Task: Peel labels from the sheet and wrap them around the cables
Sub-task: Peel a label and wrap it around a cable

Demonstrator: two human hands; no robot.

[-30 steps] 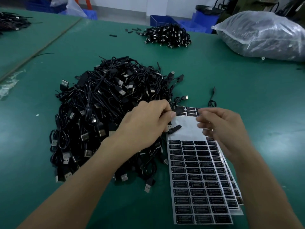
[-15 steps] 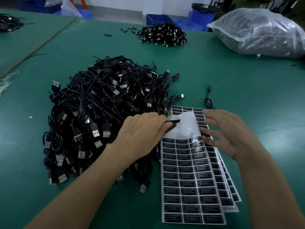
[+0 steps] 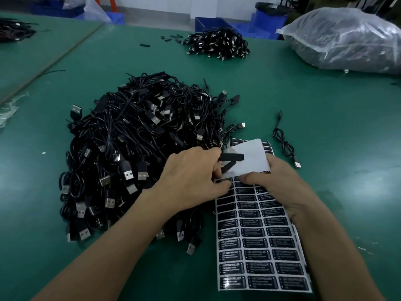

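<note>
Right hand (image 3: pixel 280 192) grips label sheet (image 3: pixel 256 246), thumb on top row; sheet lies on surface (image 3: pixel 325 131) beside cable pile (image 3: pixel 134 153). Left hand (image 3: pixel 191 177) holds black cable controller (image 3: pixel 233 157), fingertips picking at label (image 3: pixel 223 180). Risks: label curls, sticks to itself; controller slips from divided grip; sheet lifts with label.

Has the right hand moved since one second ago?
Yes. Against the lone cable, the right hand shifted toward the person, uncovering its plug, and now grips the label sheet.
</note>
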